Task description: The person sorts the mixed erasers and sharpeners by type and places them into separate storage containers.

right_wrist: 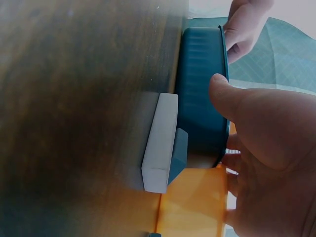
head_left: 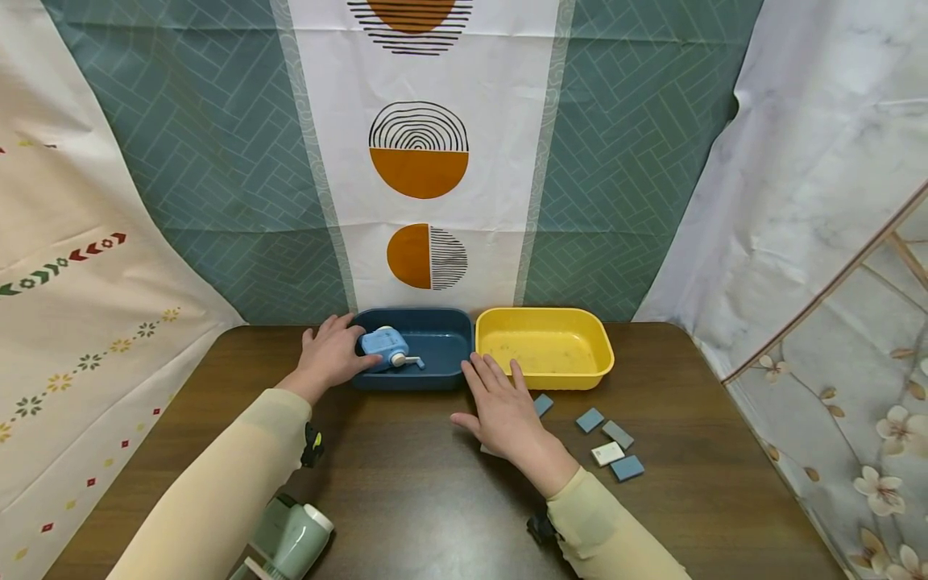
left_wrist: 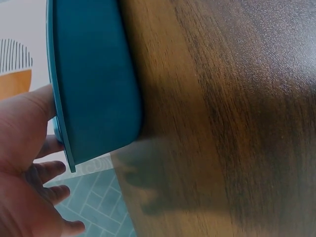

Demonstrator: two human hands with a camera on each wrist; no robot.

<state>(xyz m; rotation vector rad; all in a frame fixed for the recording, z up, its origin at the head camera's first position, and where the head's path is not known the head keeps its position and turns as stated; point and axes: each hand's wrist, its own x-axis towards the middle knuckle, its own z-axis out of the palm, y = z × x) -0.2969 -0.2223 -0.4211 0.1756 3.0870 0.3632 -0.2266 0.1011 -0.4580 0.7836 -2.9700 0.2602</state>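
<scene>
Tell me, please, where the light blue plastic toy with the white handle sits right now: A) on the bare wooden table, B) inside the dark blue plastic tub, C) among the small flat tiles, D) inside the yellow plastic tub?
B: the head view shows the light blue plastic toy inside the dark blue plastic tub, with the left hand gripping it.

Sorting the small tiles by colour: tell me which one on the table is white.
The white tile, second from the front in the cluster right of the right hand; its neighbours are blue or grey.
</scene>
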